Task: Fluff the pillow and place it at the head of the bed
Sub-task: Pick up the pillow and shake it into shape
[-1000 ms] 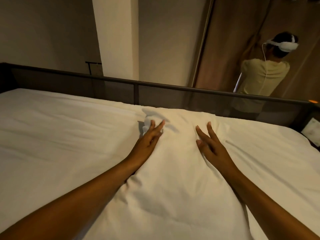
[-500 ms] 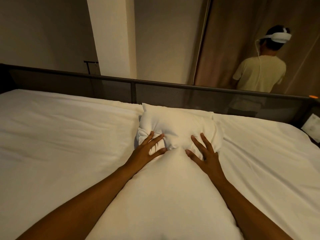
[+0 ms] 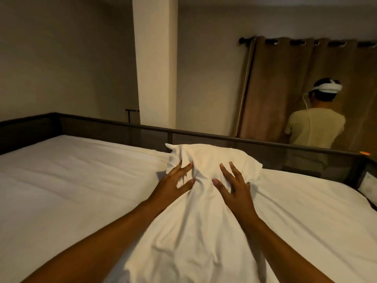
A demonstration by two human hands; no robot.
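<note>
A long white pillow (image 3: 204, 231) lies on the white bed (image 3: 71, 180), running away from me toward the dark bed rail (image 3: 224, 137). Its far end is bunched up and raised just short of the rail. My left hand (image 3: 173, 184) presses on the left side of that bunched end with its fingers splayed. My right hand (image 3: 234, 193) presses on the right side, fingers also spread, thumb turned toward the middle. Neither hand closes around the fabric.
The dark metal rail runs along the far side and left end of the bed. Behind it stand a white pillar (image 3: 155, 68), a brown curtain (image 3: 275, 88) and a person (image 3: 316, 127) with their back to me. A light-coloured item (image 3: 367, 184) sits past the bed's right corner.
The pillow's far end went from flat to bunched and raised. Both hands slid back a little and now squeeze in on that end. My view has tilted upward.
</note>
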